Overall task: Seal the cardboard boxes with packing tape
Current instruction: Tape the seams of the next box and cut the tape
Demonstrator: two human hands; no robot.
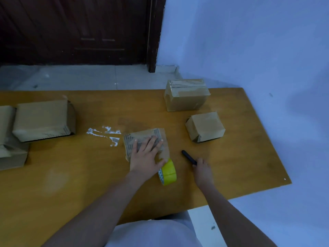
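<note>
Hands at frame centre: left hand [146, 154] presses flat on the small box [146, 143] beside the tape roll [169, 172]; right hand [202, 171] grips a black cutter [188, 157] on the desk [240, 148], best kept low for a clean cut.

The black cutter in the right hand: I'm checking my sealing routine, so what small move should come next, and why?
Probably bring the black cutter over to the yellow tape roll and cut the tape. The left hand presses flat on the small box, the roll lies at the box's near edge, and the right hand holds the cutter beside it.
</note>
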